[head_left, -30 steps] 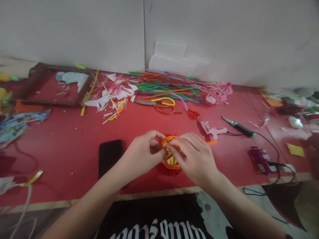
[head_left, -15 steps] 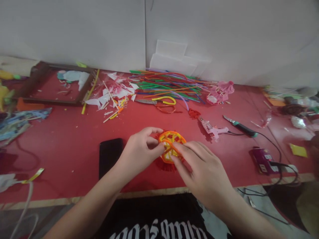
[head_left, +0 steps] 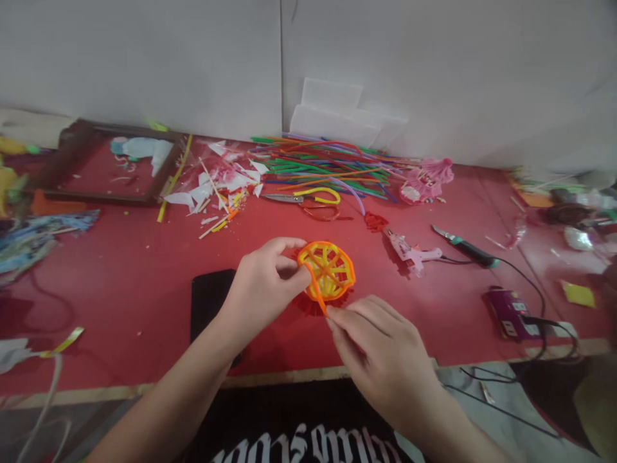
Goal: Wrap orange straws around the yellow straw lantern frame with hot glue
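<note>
My left hand [head_left: 263, 286] pinches the left rim of a small orange and yellow wheel [head_left: 328, 270] with spokes, holding it just above the red table [head_left: 144, 270]. A loose orange strip [head_left: 315, 289] runs from the wheel's rim down toward me. My right hand [head_left: 380, 360] pinches the near end of that strip, fingers closed, a little below and right of the wheel. A red fringed piece [head_left: 308, 305] shows under the wheel.
A black phone [head_left: 209, 302] lies left of my left hand. A pink glue gun [head_left: 409, 251], a knife [head_left: 465, 246] and a purple power box [head_left: 506, 312] lie to the right. Coloured strips [head_left: 328, 166], scissors [head_left: 308, 196] and paper scraps [head_left: 216, 186] lie behind. A dark frame [head_left: 72, 161] sits far left.
My right hand has drawn back toward me, off the wheel, pulling the orange strip's end with it. The wheel, once covered by both hands, now shows whole and sits slightly higher.
</note>
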`<state>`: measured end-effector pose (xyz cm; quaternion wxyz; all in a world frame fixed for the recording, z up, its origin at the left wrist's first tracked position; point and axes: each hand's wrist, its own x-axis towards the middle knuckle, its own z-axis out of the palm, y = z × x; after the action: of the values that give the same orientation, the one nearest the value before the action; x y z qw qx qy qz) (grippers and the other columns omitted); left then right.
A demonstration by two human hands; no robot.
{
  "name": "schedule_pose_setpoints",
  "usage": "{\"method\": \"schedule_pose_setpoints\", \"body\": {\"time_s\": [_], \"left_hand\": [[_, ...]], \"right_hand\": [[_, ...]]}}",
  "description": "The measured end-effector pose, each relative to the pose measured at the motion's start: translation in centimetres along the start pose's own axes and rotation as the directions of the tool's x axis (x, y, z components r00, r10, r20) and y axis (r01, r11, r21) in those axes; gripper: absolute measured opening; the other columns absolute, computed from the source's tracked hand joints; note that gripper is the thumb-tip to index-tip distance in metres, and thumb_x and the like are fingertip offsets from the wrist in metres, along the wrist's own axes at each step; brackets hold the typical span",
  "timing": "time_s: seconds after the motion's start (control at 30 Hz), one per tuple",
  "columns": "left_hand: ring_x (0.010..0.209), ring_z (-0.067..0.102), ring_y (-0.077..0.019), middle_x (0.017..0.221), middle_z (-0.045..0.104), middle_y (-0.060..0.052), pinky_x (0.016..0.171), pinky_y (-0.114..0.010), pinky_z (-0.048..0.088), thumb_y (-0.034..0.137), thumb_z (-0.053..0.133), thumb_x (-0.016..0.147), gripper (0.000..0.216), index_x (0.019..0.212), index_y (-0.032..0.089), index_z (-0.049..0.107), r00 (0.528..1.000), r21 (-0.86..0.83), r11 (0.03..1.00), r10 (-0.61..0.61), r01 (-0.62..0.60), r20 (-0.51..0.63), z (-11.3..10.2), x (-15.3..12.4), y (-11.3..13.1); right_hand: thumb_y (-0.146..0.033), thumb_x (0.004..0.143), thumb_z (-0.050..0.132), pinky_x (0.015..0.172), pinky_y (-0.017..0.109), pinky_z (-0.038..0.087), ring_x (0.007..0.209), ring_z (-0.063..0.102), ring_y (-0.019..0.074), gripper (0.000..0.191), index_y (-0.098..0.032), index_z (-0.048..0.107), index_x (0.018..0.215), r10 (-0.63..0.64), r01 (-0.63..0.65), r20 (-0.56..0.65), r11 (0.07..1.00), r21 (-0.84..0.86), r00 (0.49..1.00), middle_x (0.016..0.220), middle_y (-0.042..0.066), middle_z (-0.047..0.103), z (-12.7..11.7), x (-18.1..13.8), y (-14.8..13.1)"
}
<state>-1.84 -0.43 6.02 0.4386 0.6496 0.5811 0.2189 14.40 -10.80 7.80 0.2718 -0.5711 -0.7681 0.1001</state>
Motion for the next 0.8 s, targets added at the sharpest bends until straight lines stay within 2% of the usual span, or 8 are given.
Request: {"method": "schedule_pose_setpoints", "body": {"time_s": [0.1,0.2,0.23,0.3,0.37,0.47,0.63,0.8], "left_hand": [[0.060,0.069,-0.0124,0.073,0.076,0.006,0.064,-0.019,0.053,0.031,0.064,0.076,0.033,0.109,0.024,0.066,1.000,0.006,1.000,0.022,-0.022,0.001,-0.3,-0.1,-0.1],[0.064,0.070,-0.0128,0.075,0.077,0.005,0.063,-0.018,0.053,0.034,0.065,0.076,0.029,0.103,0.024,0.065,0.999,0.000,1.000,0.031,-0.031,0.011,-1.1,-0.2,-0.5],[0.065,0.071,-0.0133,0.075,0.076,0.005,0.063,-0.018,0.053,0.035,0.066,0.076,0.028,0.102,0.023,0.064,1.000,-0.001,1.000,0.027,-0.027,0.015,-1.4,-0.3,-0.6],[0.065,0.071,-0.0142,0.073,0.076,0.004,0.063,-0.019,0.053,0.038,0.067,0.075,0.030,0.100,0.022,0.064,0.999,0.002,1.000,0.020,-0.020,0.028,-2.1,-0.6,-0.9],[0.064,0.071,-0.0148,0.072,0.076,0.003,0.063,-0.020,0.054,0.039,0.066,0.075,0.031,0.101,0.022,0.064,0.999,0.010,1.000,0.014,-0.014,0.052,-2.6,-0.9,-1.1],[0.063,0.070,-0.0148,0.071,0.075,0.003,0.063,-0.021,0.054,0.037,0.065,0.076,0.031,0.103,0.022,0.064,0.996,0.023,0.999,0.022,-0.024,0.085,-2.7,-1.4,-1.1],[0.063,0.070,-0.0134,0.072,0.076,0.004,0.066,-0.021,0.054,0.033,0.064,0.078,0.027,0.103,0.023,0.063,0.994,0.041,0.997,0.058,-0.062,0.090,-2.3,-1.8,-0.6],[0.067,0.073,-0.0137,0.075,0.077,0.007,0.064,-0.021,0.053,0.030,0.063,0.080,0.024,0.103,0.025,0.058,0.993,0.082,0.992,0.094,-0.099,0.069,-2.0,-2.4,-0.4]], "right_hand": [[-0.019,0.097,0.054,0.069,0.028,0.052,0.075,0.065,0.0163,0.019,-0.017,0.073,0.099,-0.021,0.006,0.105,0.989,0.145,0.994,0.083,0.004,0.072,0.0,0.0,1.6],[-0.040,0.098,0.052,0.071,0.027,0.055,0.081,0.069,0.0159,0.027,-0.024,0.072,0.107,-0.030,-0.027,0.195,0.959,0.284,0.980,0.092,0.002,0.075,-0.1,-0.5,6.9],[-0.040,0.100,0.046,0.067,0.026,0.055,0.075,0.069,0.0153,0.031,-0.025,0.072,0.103,0.093,-0.114,0.112,0.973,0.200,0.989,0.086,0.002,0.074,-0.1,-0.9,9.4],[-0.035,0.098,0.042,0.075,0.035,0.056,0.082,0.070,0.0208,0.032,-0.022,0.069,0.109,0.356,-0.365,-0.153,0.931,-0.034,0.922,0.093,0.007,0.074,-0.1,-1.7,14.7],[-0.027,0.089,0.045,0.091,0.051,0.051,0.100,0.065,0.0303,0.037,-0.015,0.063,0.119,0.401,-0.443,-0.261,0.888,-0.123,0.878,0.108,0.017,0.070,-0.2,-2.6,19.5],[-0.018,0.073,0.048,0.098,0.057,0.045,0.110,0.060,0.0354,0.054,-0.010,0.060,0.126,0.405,-0.450,-0.223,0.868,-0.211,0.886,0.112,0.021,0.067,-0.5,-3.4,24.1],[-0.014,0.067,0.049,0.098,0.051,0.045,0.099,0.063,0.0304,0.045,-0.017,0.068,0.108,0.350,-0.362,-0.094,0.889,-0.280,0.932,0.100,0.014,0.072,-1.4,-3.3,26.1],[-0.026,0.075,0.058,0.090,0.049,0.048,0.093,0.063,0.0312,0.024,-0.019,0.066,0.097,0.274,-0.331,-0.216,0.894,-0.301,0.937,0.094,0.013,0.071,-2.7,-2.3,22.7]]}}
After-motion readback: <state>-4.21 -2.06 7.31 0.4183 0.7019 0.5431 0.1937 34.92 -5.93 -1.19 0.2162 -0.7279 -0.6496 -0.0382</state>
